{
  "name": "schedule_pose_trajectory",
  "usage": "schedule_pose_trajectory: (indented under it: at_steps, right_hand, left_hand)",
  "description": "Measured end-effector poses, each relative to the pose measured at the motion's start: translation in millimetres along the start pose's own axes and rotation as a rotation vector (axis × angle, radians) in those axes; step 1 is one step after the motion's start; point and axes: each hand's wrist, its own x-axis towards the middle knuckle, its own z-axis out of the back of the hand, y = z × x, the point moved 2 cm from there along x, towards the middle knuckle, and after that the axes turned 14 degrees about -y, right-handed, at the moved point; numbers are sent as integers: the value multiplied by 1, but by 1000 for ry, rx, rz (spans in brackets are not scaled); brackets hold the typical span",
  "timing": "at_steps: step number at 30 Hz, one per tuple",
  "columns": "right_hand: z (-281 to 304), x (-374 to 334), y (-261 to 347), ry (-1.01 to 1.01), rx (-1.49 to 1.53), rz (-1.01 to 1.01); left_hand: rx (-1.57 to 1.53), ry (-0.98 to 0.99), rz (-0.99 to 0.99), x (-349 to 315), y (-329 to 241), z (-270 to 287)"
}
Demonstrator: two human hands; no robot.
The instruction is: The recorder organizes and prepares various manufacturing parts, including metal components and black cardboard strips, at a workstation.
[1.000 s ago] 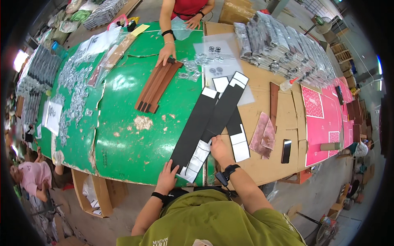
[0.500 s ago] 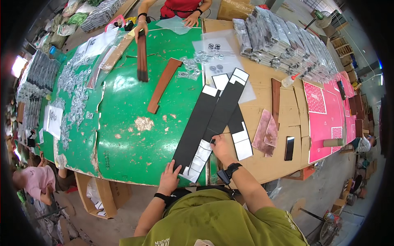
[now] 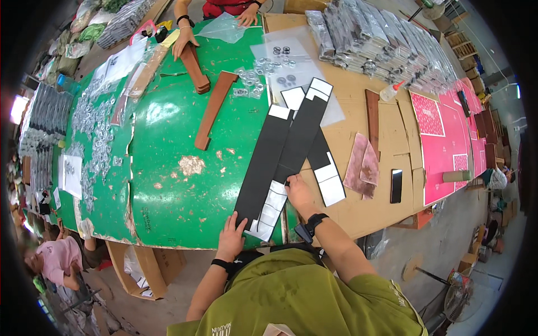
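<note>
Several long black strips with white patches lie crossed in front of me. My left hand point(image 3: 230, 239) is at the near corner of the left black strip point(image 3: 262, 159), its fingers and thumb closed about the edge. Further right, my right hand point(image 3: 300, 194) pinches the edge of the middle black strip point(image 3: 302, 131), which overlaps the left one. The part of the edge under my fingers is hidden. A third black strip point(image 3: 320, 159) with white blocks sticks out from beneath, on the right.
Across the table a co-worker's hand point(image 3: 184, 43) holds a stack of brown wooden pieces point(image 3: 194, 71). Another brown piece point(image 3: 215, 111) lies nearer. Clear ring-shaped parts point(image 3: 101, 134), wrapped bundles point(image 3: 386, 47), a glue bottle point(image 3: 390, 91), pink cloth point(image 3: 361, 168) and a phone point(image 3: 396, 186) surround the work.
The co-worker's brown pieces have gone from nearly upright in the picture to slanted, their near end further right. My hands keep their places on the strips; the whole view has shifted slightly.
</note>
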Motion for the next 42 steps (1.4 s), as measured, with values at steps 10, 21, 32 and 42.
schedule_pose_trajectory:
  at_steps: [10, 21, 32, 42]
  right_hand:
    - [4, -2, -3, 15, 25, -41]
    - [-1, -2, -10, -5, 85, -57]
    - [-6, 5, -19, -125, 216, -94]
    - [10, 13, -13, 15, 380, -264]
  left_hand:
    - [-7, 7, -14, 2, 0, 1]
    - [0, 9, 5, 1, -3, 3]
    - [21, 0, -1, 1, -5, 2]
    - [31, 3, 14, 2, -5, 1]
